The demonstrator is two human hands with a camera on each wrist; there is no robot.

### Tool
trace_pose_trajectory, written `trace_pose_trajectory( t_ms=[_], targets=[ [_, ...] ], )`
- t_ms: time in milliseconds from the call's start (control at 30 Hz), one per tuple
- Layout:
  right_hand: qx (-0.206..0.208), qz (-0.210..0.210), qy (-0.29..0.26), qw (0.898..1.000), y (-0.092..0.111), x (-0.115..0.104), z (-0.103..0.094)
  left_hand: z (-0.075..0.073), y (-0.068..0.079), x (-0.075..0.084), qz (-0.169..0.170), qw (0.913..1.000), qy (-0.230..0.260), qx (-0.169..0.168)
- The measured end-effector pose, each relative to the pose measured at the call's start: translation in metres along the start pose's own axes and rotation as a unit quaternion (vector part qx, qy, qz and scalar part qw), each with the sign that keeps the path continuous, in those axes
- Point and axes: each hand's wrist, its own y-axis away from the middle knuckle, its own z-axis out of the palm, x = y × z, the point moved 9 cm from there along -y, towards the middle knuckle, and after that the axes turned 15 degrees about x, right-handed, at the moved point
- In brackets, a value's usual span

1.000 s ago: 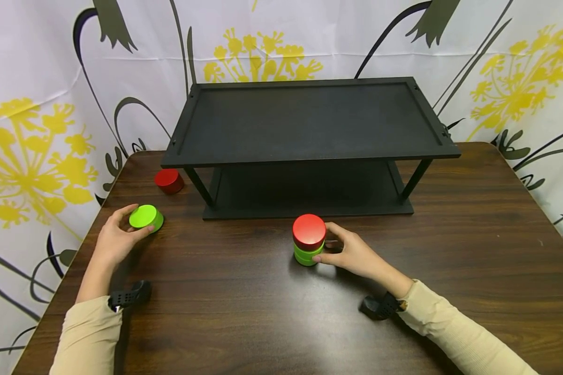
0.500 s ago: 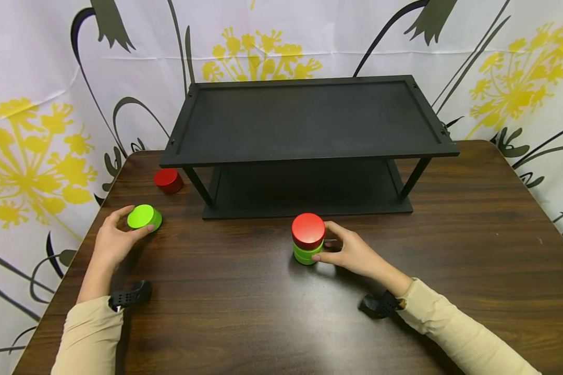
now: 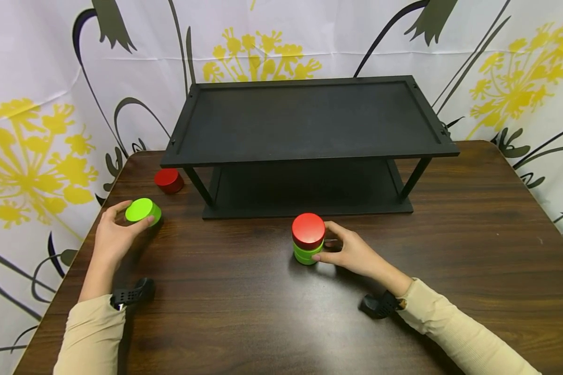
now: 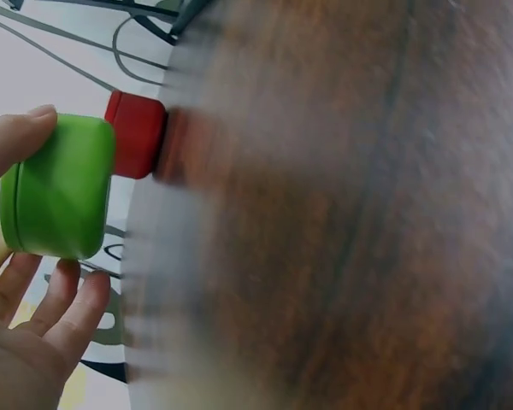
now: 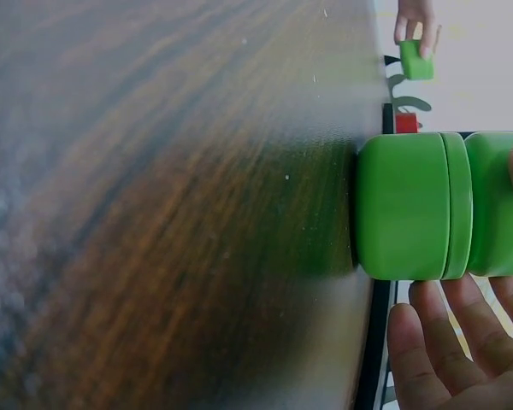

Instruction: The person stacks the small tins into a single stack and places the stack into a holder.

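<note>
My left hand [image 3: 114, 232] pinches a round green container [image 3: 141, 209] between thumb and fingers at the table's left side. In the left wrist view, this container [image 4: 64, 188] is raised clear of the tabletop. My right hand [image 3: 354, 252] grips a stack from its right side, in front of the black rack. A red container [image 3: 308, 229] tops the stack, with green [image 3: 305, 255] beneath it. The right wrist view shows a lower green container [image 5: 406, 205] standing on the table and a second green one [image 5: 496, 205] on it, thumb and fingers around the upper one.
A two-level black rack [image 3: 305, 122] stands at the back middle of the brown wooden table [image 3: 244, 312]. Left of its front leg sits another red container [image 3: 168, 180], beyond my left hand. A flower-patterned cloth [image 3: 37, 62] hangs behind the table.
My left hand has lifted the green container slightly, up and a little away from me. My right hand and the stack have stayed in place.
</note>
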Motion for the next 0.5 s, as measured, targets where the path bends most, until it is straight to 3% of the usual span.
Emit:
trace_pose_trajectory(
  t_ms=[300,500],
  targets=[
    [-0.003,0.001,-0.003,1.000,0.000,0.000,0.000,-0.012,-0.001,0.012,-0.049,0.9966,0.052,0.042],
    [-0.001,0.000,0.000,1.000,0.000,0.001,0.000,-0.021,0.001,0.027,-0.065,0.9884,0.106,0.087]
  ],
)
